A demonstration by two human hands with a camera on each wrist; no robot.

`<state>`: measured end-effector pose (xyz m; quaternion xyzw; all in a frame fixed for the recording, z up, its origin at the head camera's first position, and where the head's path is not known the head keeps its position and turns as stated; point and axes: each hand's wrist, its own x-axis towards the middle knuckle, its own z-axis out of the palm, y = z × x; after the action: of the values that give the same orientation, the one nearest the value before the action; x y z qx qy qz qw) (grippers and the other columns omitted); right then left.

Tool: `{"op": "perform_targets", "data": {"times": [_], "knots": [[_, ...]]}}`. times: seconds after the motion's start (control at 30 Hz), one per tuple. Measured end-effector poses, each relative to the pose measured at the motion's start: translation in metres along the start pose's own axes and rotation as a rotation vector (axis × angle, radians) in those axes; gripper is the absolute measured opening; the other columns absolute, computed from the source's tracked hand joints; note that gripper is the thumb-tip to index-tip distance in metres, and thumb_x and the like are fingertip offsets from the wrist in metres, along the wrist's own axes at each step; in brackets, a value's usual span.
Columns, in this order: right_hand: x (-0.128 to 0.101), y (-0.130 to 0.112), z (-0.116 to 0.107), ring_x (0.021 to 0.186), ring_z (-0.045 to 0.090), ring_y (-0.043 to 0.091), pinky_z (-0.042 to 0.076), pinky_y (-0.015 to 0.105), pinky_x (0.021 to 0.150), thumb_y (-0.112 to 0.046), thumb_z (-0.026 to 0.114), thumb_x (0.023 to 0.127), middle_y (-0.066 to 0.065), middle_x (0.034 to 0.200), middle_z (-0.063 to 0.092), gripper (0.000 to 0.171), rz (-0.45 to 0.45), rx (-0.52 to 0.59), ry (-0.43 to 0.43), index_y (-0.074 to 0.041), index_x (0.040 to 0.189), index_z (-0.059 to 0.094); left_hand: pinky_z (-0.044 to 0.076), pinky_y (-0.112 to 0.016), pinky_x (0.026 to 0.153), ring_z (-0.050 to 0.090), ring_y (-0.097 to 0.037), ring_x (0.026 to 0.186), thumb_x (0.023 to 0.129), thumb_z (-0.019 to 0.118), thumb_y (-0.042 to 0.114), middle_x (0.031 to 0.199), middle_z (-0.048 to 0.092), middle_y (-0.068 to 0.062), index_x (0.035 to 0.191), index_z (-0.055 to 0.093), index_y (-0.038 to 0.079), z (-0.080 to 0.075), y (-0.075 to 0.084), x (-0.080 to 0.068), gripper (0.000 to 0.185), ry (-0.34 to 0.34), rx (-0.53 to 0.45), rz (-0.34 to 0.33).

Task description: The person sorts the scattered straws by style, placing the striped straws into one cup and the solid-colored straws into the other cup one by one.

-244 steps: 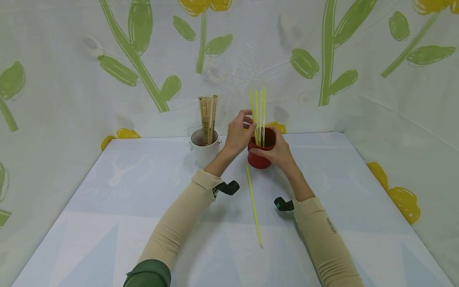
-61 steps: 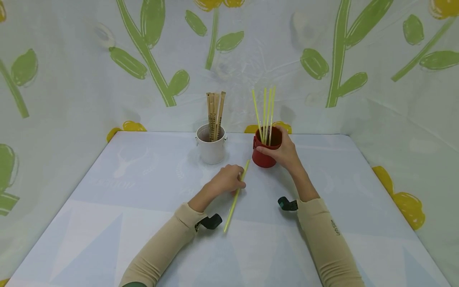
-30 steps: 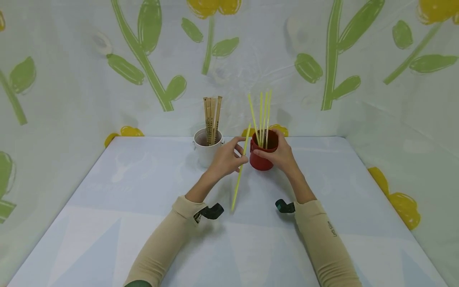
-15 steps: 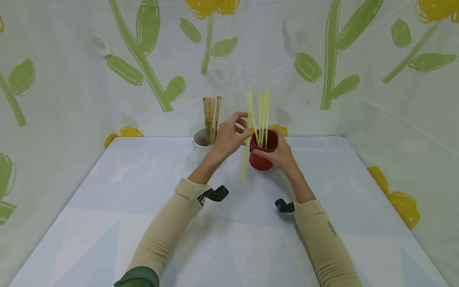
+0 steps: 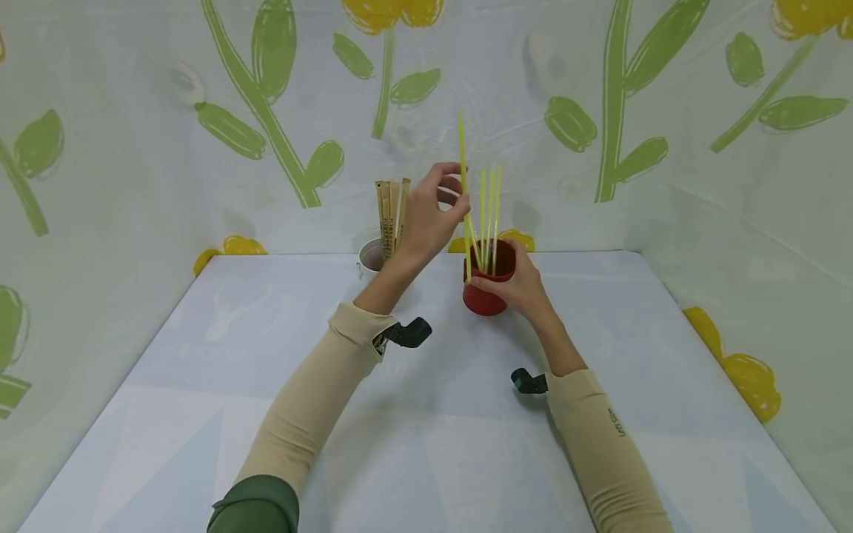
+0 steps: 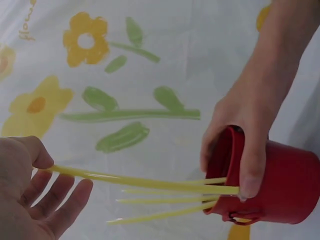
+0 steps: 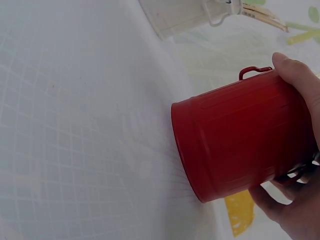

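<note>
A red cup stands near the table's back edge with three yellow straws upright in it. My right hand grips the cup, thumb over its near rim. My left hand is raised left of the cup and pinches one more yellow straw nearly upright. That straw's lower tip sits by the cup's left rim, close to the right thumb. The left wrist view shows the held straw reaching to the red cup. In the right wrist view my fingers wrap the red cup.
A white cup with several brown wrapped sticks stands just left of my left hand. The pale table is walled by sheeting printed with flowers at the back and both sides.
My left hand picked the loose straw up off the table, turned it upright and raised it beside the red cup. The right hand kept its grip on the cup.
</note>
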<state>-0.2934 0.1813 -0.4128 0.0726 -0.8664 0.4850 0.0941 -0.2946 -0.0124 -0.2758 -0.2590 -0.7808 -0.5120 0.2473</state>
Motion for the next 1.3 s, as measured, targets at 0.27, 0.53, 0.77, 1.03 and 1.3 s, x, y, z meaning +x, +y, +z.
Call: {"op": "perform_targets", "data": {"times": [0.27, 0.53, 0.77, 1.03, 1.3], "knots": [[0.001, 0.001, 0.000, 0.134, 0.043, 0.023, 0.051, 0.052, 0.098, -0.045, 0.084, 0.074, 0.002, 0.146, 0.045, 0.094, 0.006, 0.006, -0.009, -0.024, 0.147, 0.028, 0.058, -0.024, 0.068, 0.069, -0.022, 0.083, 0.092, 0.061, 0.008, 0.101, 0.066, -0.013, 0.128, 0.056, 0.004, 0.003, 0.007, 0.009, 0.036, 0.019, -0.019, 0.018], [0.000, -0.001, 0.000, 0.136, 0.042, 0.025, 0.050, 0.052, 0.101, -0.042, 0.084, 0.075, 0.004, 0.147, 0.045, 0.093, -0.004, 0.000, -0.007, -0.023, 0.147, 0.029, 0.059, -0.023, 0.070, 0.069, -0.022, 0.082, 0.093, 0.060, 0.007, 0.102, 0.066, -0.013, 0.128, 0.055, 0.002, 0.011, 0.009, 0.011, 0.035, 0.013, -0.034, 0.036], [-0.001, -0.002, -0.001, 0.136, 0.042, 0.024, 0.049, 0.052, 0.101, -0.040, 0.084, 0.075, 0.003, 0.146, 0.045, 0.092, -0.012, 0.005, -0.006, -0.022, 0.146, 0.029, 0.059, -0.023, 0.068, 0.069, -0.023, 0.082, 0.094, 0.060, 0.007, 0.101, 0.065, -0.014, 0.128, 0.055, 0.002, 0.014, 0.008, 0.011, 0.035, 0.017, -0.036, 0.048], [-0.001, -0.001, 0.000, 0.134, 0.043, 0.022, 0.050, 0.051, 0.101, -0.041, 0.084, 0.075, 0.001, 0.144, 0.047, 0.090, -0.028, 0.016, -0.006, -0.021, 0.145, 0.031, 0.058, -0.022, 0.067, 0.069, -0.022, 0.081, 0.094, 0.060, 0.007, 0.100, 0.065, -0.014, 0.128, 0.054, 0.002, 0.021, -0.002, 0.004, 0.035, -0.003, -0.036, 0.029], [-0.001, -0.001, 0.000, 0.136, 0.043, 0.023, 0.049, 0.051, 0.102, -0.039, 0.084, 0.075, 0.004, 0.145, 0.046, 0.090, -0.043, 0.007, 0.003, -0.020, 0.146, 0.031, 0.059, -0.024, 0.067, 0.070, -0.022, 0.085, 0.093, 0.061, 0.007, 0.100, 0.065, -0.014, 0.128, 0.054, 0.002, 0.029, -0.013, -0.004, 0.035, -0.042, -0.022, -0.011]]}}
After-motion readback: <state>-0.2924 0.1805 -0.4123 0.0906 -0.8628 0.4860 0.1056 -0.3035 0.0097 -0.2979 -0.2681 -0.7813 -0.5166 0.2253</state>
